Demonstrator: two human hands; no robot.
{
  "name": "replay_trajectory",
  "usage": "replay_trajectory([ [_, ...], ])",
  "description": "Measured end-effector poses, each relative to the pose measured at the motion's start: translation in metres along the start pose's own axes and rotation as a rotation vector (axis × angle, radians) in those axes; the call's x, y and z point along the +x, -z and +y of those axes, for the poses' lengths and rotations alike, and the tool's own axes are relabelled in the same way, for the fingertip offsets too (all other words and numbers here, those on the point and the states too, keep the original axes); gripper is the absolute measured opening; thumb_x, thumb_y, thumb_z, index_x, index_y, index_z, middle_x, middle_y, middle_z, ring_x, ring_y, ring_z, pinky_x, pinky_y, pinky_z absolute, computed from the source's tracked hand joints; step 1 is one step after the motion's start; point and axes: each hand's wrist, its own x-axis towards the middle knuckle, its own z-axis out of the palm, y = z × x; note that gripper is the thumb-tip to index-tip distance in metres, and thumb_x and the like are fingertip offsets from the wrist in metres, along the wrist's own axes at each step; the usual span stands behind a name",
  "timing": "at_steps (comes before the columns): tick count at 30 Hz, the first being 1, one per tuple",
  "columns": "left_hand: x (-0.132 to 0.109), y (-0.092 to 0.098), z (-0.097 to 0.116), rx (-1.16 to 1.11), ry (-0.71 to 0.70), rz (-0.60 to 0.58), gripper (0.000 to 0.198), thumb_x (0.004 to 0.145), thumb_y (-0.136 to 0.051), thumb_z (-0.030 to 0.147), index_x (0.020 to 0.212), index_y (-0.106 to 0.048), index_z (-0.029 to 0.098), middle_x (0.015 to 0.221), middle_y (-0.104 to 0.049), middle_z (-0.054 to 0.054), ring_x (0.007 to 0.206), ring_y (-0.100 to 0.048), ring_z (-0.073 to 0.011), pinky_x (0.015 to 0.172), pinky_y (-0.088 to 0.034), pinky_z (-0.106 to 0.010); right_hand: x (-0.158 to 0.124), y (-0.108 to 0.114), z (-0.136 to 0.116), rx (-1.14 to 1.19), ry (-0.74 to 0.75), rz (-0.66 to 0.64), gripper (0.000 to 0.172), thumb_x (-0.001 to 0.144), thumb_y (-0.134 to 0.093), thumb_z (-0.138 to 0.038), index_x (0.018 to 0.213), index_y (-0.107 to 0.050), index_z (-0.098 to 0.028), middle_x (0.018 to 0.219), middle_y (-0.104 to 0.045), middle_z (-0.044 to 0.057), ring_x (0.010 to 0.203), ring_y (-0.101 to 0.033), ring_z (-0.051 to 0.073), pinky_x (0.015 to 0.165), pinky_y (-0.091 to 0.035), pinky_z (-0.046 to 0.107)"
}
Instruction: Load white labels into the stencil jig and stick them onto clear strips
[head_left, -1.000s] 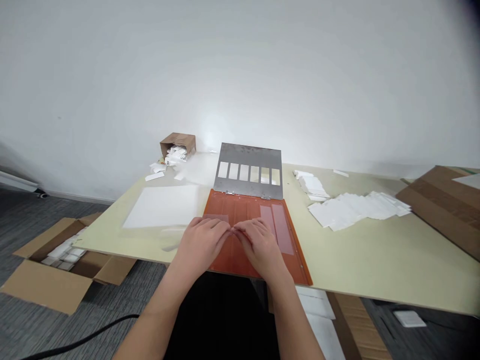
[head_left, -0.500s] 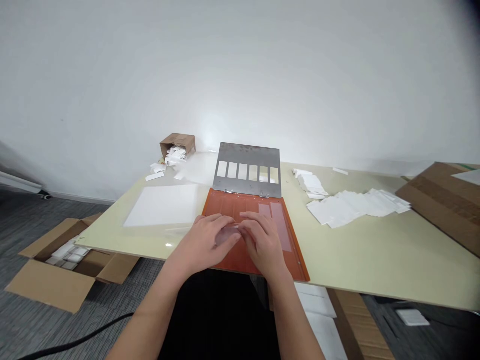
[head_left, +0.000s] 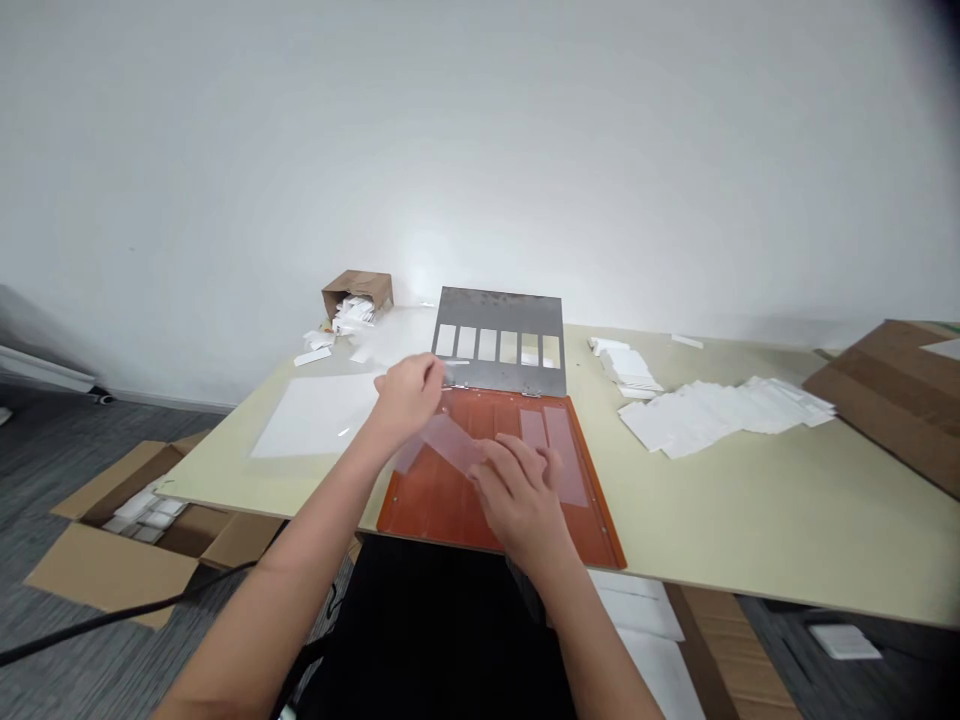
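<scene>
A translucent film strip (head_left: 451, 446) slants above the orange-red board (head_left: 450, 505), its right end pinched in the fingers of my right hand (head_left: 525, 495). Farther up and to the left, my left hand (head_left: 411, 395) is closed, fingers curled in. A thin clear piece (head_left: 454, 364) with a pale edge sticks out from its fingertips; its full shape is blurred. Two pale film strips (head_left: 564, 455) lie side by side on the board's right part. Hinged to the board's far edge, a grey metal plate (head_left: 499, 310) with a row of rectangular cutouts stands raised.
White sheets (head_left: 311, 415) lie left of the board. Behind them, a small carton (head_left: 360, 283) spills white pieces. White cards (head_left: 720, 415) are fanned out on the right, near a large cardboard box (head_left: 892, 400). An open carton (head_left: 112, 570) stands on the floor at left.
My hands were together over the board; now they are apart. My left hand has moved up and left with a clear piece, while the film strip stays in my right hand.
</scene>
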Motion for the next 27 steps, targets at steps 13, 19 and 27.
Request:
replay_trajectory([
  [13,0.140,0.001,-0.062,0.274,-0.380,0.521,0.036,0.105,-0.023,0.027,0.107,-0.058,0.018,0.106,-0.064,-0.014,0.102,-0.058,-0.0271,0.090,-0.034,-0.045,-0.040,0.013,-0.019,0.069,0.058,-0.314,0.023,0.091,-0.049,-0.005,0.078,-0.058,-0.021,0.079,-0.065,-0.002,0.078,-0.054,0.016,0.104,-0.024,0.042],
  [19,0.168,-0.014,-0.125,0.415,-0.671,0.188,0.027,0.099,-0.038,0.028,0.102,-0.065,0.023,0.112,-0.068,-0.011,0.108,-0.059,-0.0255,0.098,-0.035,-0.047,-0.045,0.024,-0.009,0.092,-0.005,-0.264,0.028,0.093,-0.040,-0.005,0.081,-0.060,-0.022,0.073,-0.066,-0.002,0.073,-0.053,0.016,0.109,-0.019,0.043],
  [27,0.160,-0.044,-0.176,0.481,-0.597,0.018,0.039,0.102,-0.034,0.038,0.126,-0.064,0.029,0.150,-0.048,-0.014,0.141,-0.038,-0.0350,0.110,-0.027,-0.059,-0.071,0.033,-0.015,0.059,0.000,-0.223,0.026,0.095,-0.042,-0.011,0.090,-0.065,-0.021,0.076,-0.067,-0.001,0.077,-0.058,0.014,0.115,-0.023,0.041],
])
